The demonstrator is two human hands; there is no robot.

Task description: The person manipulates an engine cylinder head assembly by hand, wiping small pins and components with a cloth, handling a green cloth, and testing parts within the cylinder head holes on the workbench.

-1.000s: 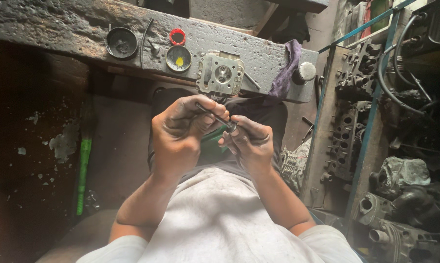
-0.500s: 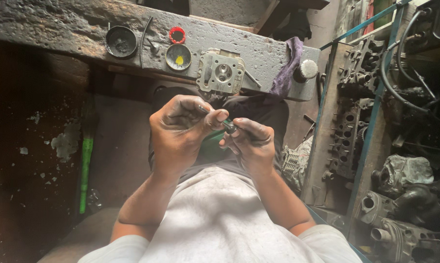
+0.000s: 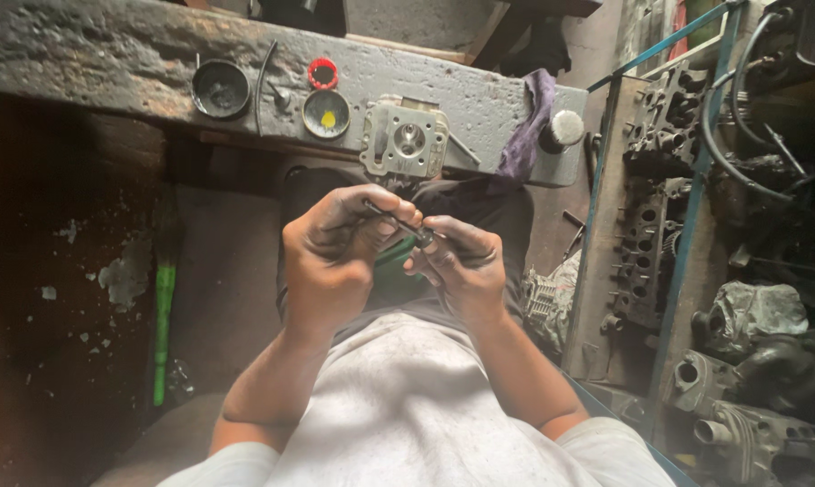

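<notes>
Both hands are raised over my lap, below the workbench. My left hand (image 3: 335, 248) pinches a thin dark metal rod (image 3: 394, 219) between thumb and fingers. My right hand (image 3: 457, 261) grips the rod's lower end, where a small dark cap-like piece (image 3: 423, 239) sits. A green object (image 3: 394, 261) shows under the hands, mostly hidden. Both hands are grimy with oil.
On the grey workbench (image 3: 92, 54) lie a metal cylinder head (image 3: 406, 140), a black round tin (image 3: 220, 87), a tin with yellow paste (image 3: 326, 113), a red ring (image 3: 323, 72) and a purple rag (image 3: 529, 126). Engine parts (image 3: 651, 180) fill shelves at right. A green-handled tool (image 3: 162, 325) leans at left.
The hands have shifted slightly, with the fingers working along the rod; the rod stays held between both hands. The view has tilted a little.
</notes>
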